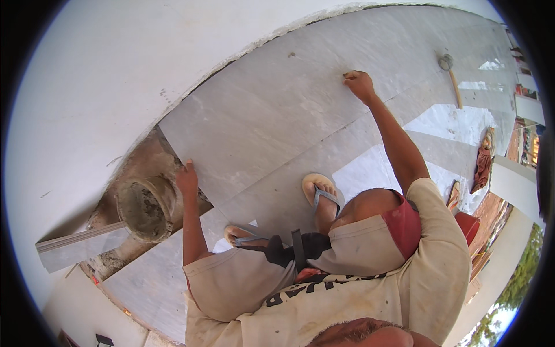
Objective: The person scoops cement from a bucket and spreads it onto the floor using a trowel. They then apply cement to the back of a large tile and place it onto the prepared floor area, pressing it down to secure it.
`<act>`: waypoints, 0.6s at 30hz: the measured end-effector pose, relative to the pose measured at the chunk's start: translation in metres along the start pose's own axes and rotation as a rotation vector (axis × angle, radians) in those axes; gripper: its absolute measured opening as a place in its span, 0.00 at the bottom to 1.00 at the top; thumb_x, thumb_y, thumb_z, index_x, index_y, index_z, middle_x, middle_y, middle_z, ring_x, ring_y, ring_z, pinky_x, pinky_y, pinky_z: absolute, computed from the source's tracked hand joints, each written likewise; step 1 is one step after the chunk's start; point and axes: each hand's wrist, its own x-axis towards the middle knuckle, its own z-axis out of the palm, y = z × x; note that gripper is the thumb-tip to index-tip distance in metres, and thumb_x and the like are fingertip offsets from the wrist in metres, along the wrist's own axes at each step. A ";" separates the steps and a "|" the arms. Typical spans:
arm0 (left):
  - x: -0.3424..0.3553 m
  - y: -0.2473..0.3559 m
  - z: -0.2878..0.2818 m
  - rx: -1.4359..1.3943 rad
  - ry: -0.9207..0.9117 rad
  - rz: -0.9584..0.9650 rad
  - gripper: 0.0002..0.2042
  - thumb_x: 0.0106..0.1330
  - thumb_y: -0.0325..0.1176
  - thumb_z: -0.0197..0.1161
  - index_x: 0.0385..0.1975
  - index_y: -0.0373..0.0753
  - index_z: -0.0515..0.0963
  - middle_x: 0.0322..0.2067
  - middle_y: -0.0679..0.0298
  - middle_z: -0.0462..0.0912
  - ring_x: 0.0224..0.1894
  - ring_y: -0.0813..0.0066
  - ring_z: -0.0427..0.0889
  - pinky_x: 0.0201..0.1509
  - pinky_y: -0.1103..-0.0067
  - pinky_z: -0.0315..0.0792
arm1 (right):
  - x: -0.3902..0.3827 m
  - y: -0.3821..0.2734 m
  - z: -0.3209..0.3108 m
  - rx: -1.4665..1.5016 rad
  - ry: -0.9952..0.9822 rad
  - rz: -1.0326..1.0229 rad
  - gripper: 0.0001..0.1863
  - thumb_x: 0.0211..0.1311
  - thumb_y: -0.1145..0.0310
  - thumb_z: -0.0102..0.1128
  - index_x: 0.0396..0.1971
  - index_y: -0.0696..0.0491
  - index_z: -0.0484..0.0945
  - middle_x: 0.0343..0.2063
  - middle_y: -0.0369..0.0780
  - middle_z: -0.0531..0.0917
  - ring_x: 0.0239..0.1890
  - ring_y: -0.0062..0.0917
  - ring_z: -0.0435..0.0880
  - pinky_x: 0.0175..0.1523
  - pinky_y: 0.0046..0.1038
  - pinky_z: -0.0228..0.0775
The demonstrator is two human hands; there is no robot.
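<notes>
A large grey floor tile (pixel 248 110) lies along the white wall, with its left end beside a gap in the flooring. My left hand (pixel 187 179) is closed at that end, gripping the tile's edge; part of the fingers is hidden. Farther right, my right hand (pixel 361 87) is low over the tiled surface, its fingers pinched together. Something small and dark shows at those fingertips, too small to name. In the gap beside my left hand stands a round bucket (pixel 144 209) with grey, mortar-like residue inside.
A stack of cut tile strips (pixel 84 246) leans by the bucket. A mallet (pixel 451 78) with a wooden handle lies at the far right. A crumpled reddish cloth (pixel 481 168) and a loose sandal (pixel 454 195) are nearer. My sandalled foot (pixel 321 194) stands on the tiles.
</notes>
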 end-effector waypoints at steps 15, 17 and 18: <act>0.003 0.013 -0.029 0.124 -0.176 0.029 0.34 0.56 0.60 0.66 0.35 0.23 0.81 0.37 0.37 0.82 0.45 0.39 0.81 0.50 0.57 0.72 | -0.024 0.011 0.005 -0.068 0.051 0.027 0.14 0.54 0.59 0.65 0.37 0.52 0.85 0.37 0.44 0.87 0.40 0.37 0.85 0.48 0.33 0.75; 0.001 0.018 -0.029 0.122 -0.180 0.013 0.35 0.56 0.60 0.65 0.35 0.23 0.81 0.38 0.37 0.82 0.46 0.40 0.81 0.52 0.58 0.72 | -0.031 0.016 0.003 -0.071 0.043 0.047 0.14 0.54 0.59 0.65 0.37 0.52 0.85 0.36 0.43 0.87 0.40 0.37 0.85 0.47 0.34 0.75; 0.000 0.023 -0.030 0.121 -0.187 -0.010 0.36 0.56 0.62 0.64 0.36 0.24 0.81 0.38 0.38 0.82 0.47 0.41 0.80 0.53 0.59 0.71 | -0.034 0.019 0.001 -0.074 0.042 0.058 0.14 0.55 0.59 0.65 0.37 0.52 0.85 0.36 0.43 0.87 0.40 0.36 0.85 0.47 0.34 0.75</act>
